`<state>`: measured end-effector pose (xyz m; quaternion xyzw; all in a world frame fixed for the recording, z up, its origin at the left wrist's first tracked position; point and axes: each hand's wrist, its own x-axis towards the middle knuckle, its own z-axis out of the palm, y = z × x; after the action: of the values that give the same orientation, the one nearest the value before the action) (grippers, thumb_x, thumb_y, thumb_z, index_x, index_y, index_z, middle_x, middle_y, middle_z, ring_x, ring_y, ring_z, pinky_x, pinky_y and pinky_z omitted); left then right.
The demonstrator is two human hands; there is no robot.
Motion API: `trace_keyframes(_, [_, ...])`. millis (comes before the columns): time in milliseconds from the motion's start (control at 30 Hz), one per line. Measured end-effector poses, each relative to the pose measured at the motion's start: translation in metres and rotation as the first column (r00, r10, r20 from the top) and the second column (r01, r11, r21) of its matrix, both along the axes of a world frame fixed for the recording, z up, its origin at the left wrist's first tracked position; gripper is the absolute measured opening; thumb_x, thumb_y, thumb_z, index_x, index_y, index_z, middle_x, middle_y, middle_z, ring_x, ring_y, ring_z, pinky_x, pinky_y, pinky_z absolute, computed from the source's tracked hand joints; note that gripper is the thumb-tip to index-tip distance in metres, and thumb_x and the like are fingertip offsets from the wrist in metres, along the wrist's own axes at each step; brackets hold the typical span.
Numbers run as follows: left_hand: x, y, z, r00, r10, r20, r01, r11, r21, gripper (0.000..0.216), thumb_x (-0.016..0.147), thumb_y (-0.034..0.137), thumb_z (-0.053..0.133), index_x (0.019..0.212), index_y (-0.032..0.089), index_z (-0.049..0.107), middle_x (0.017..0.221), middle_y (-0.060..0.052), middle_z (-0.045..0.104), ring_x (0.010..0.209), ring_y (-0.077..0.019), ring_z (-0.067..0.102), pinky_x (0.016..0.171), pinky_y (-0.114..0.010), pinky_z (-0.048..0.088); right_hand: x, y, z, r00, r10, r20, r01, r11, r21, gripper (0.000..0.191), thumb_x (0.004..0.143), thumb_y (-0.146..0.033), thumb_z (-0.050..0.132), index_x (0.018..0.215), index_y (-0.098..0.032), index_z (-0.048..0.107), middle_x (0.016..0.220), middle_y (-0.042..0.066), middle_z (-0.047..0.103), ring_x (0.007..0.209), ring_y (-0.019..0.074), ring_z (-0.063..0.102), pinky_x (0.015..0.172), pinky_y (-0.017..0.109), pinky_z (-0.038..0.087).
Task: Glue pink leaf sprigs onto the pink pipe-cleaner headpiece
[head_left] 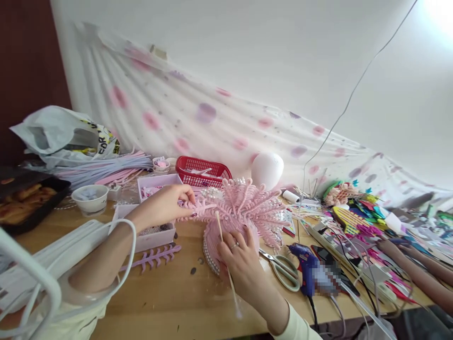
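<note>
The wooden table [159, 307] is carrying the whole job, and clock positions here are being read from the pink piece [244, 208] at its middle. At three to four o'clock, well apart, another person's forearms [406, 259] are lying among scattered materials; a bump there could be jolting the shared surface. The pink piece is resting on the table, its looped sprays fanning over a rounded base [212, 236]; pressing too hard could be flattening loops or loosening the pearl edging. The right hand [240, 252] is lying on that base, fingers bent and spread; whether they are gripping anything cannot be told. The left hand [177, 200], at nine to ten o'clock, is pinching a pink frond [203, 207]; a tug could be bending or detaching it. At four o'clock a glue gun [303, 257] is lying near the right wrist; if hot, it could be burning a straying arm. Scissors [274, 259] are lying just inside it, risking a snag. At eight o'clock a purple sprig [155, 259] is lying loose. A thin stick [231, 283] is passing beneath the right hand, liable to be catching in the loops.
</note>
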<state>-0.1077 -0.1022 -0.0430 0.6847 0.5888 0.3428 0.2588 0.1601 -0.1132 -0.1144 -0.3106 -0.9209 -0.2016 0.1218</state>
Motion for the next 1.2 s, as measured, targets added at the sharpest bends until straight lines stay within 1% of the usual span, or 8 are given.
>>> trace_keyframes(100, [0.009, 0.006, 0.013, 0.997, -0.057, -0.047, 0.061, 0.995, 0.081, 0.016, 0.07, 0.029, 0.064, 0.083, 0.023, 0.071, 0.09, 0.0, 0.075, 0.08, -0.019, 0.067, 0.072, -0.026, 0.048, 0.008, -0.005, -0.002, 1.0, 0.027, -0.011, -0.027, 1.0, -0.014, 0.026, 0.079, -0.008, 0.061, 0.1, -0.022, 0.057, 0.116, 0.01, 0.066, 0.105, 0.0305, 0.054, 0.113, 0.066, 0.025])
trace_keyframes(200, [0.017, 0.015, 0.023, 0.988, -0.127, -0.084, 0.137, 0.982, 0.128, 0.024, 0.07, 0.028, 0.066, 0.091, 0.024, 0.076, 0.092, 0.0, 0.074, 0.083, -0.019, 0.066, 0.074, -0.027, 0.048, 0.014, -0.006, -0.004, 0.996, 0.076, -0.046, -0.078, 0.996, -0.04, 0.021, 0.082, -0.009, 0.06, 0.098, -0.022, 0.056, 0.119, 0.008, 0.066, 0.112, 0.0296, 0.054, 0.116, 0.066, 0.021])
trace_keyframes(300, [0.026, 0.028, 0.03, 0.986, -0.131, -0.098, 0.145, 0.978, 0.152, 0.033, 0.066, 0.026, 0.07, 0.098, 0.021, 0.074, 0.091, -0.001, 0.075, 0.085, -0.0201, 0.067, 0.074, -0.027, 0.048, 0.019, -0.006, -0.005, 0.979, 0.145, -0.141, -0.153, 0.987, -0.047, 0.014, 0.084, -0.015, 0.061, 0.094, -0.023, 0.055, 0.115, 0.006, 0.068, 0.114, 0.0278, 0.056, 0.119, 0.064, 0.019])
trace_keyframes(467, [0.039, 0.049, 0.033, 0.982, -0.116, -0.15, 0.142, 0.975, 0.174, 0.03, 0.065, 0.027, 0.075, 0.093, 0.02, 0.071, 0.091, -0.002, 0.076, 0.085, -0.0209, 0.069, 0.074, -0.027, 0.047, 0.03, -0.01, -0.014, 0.921, 0.236, -0.312, -0.253, 0.967, -0.015, 0.013, 0.081, -0.013, 0.059, 0.09, -0.022, 0.055, 0.106, 0.005, 0.069, 0.111, 0.0242, 0.059, 0.123, 0.061, 0.016])
trace_keyframes(667, [0.044, 0.06, 0.035, 0.961, -0.125, -0.246, 0.167, 0.973, 0.158, 0.025, 0.066, 0.024, 0.073, 0.091, 0.02, 0.073, 0.092, -0.001, 0.076, 0.081, -0.02, 0.068, 0.073, -0.027, 0.046, 0.037, -0.009, -0.027, 0.861, 0.29, -0.419, -0.291, 0.955, 0.062, 0.019, 0.076, -0.009, 0.057, 0.091, -0.021, 0.057, 0.097, 0.003, 0.069, 0.103, 0.022, 0.062, 0.123, 0.059, 0.021])
trace_keyframes(1000, [0.044, 0.072, 0.06, 0.877, -0.212, -0.431, 0.264, 0.962, 0.065, 0.017, 0.062, 0.02, 0.074, 0.079, 0.02, 0.07, 0.086, 0.001, 0.074, 0.083, -0.0194, 0.067, 0.071, -0.026, 0.043, 0.034, -0.005, -0.033, 0.843, 0.307, -0.442, -0.289, 0.951, 0.108, 0.019, 0.075, -0.01, 0.056, 0.091, -0.022, 0.058, 0.098, 0.004, 0.069, 0.103, 0.0225, 0.063, 0.119, 0.06, 0.029])
trace_keyframes(1100, [0.051, 0.073, 0.057, 0.876, -0.164, -0.454, 0.244, 0.962, 0.124, 0.02, 0.063, 0.019, 0.074, 0.082, 0.02, 0.068, 0.091, -0.001, 0.073, 0.085, -0.0203, 0.067, 0.071, -0.027, 0.044, 0.034, -0.006, -0.035, 0.845, 0.306, -0.439, -0.284, 0.952, 0.117, 0.02, 0.075, -0.009, 0.056, 0.09, -0.021, 0.058, 0.097, 0.004, 0.068, 0.103, 0.0225, 0.063, 0.12, 0.059, 0.027])
trace_keyframes(1200, [0.054, 0.069, 0.049, 0.925, -0.08, -0.372, 0.165, 0.965, 0.203, 0.029, 0.062, 0.018, 0.074, 0.09, 0.019, 0.066, 0.1, -0.002, 0.073, 0.088, -0.0207, 0.066, 0.074, -0.027, 0.045, 0.035, -0.006, -0.036, 0.842, 0.305, -0.445, -0.281, 0.952, 0.12, 0.021, 0.075, -0.008, 0.055, 0.091, -0.021, 0.058, 0.098, 0.004, 0.068, 0.104, 0.0225, 0.062, 0.121, 0.058, 0.026])
